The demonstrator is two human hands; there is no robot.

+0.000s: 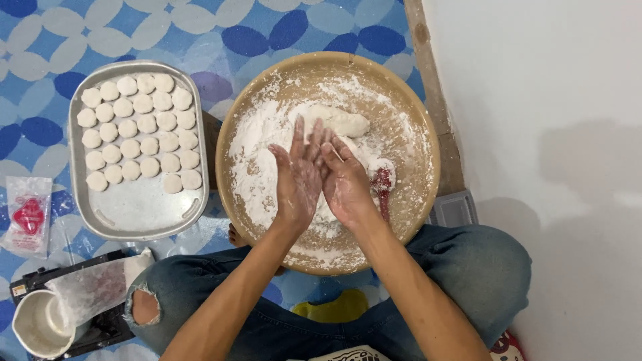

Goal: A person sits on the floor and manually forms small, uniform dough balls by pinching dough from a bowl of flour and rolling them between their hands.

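My left hand (pixel 297 175) and my right hand (pixel 344 179) are pressed palm to palm above a round tan tray (pixel 428 144) dusted with white flour. Both hands are floury; whatever lies between the palms is hidden. A long lump of white dough (pixel 341 122) rests on the flour just beyond my fingertips. A red-handled tool (pixel 382 184), caked in flour, lies in the tray right of my right hand. To the left, a rectangular metal tray (pixel 144 210) holds several rows of small round dough pieces (pixel 137 127).
I sit cross-legged in jeans (pixel 468 267) on a blue patterned mat (pixel 40 60). A plastic packet (pixel 28 215) lies at the left. A white cup (pixel 37 324) and a plastic bag (pixel 97 284) sit at lower left. A white wall (pixel 548 100) rises on the right.
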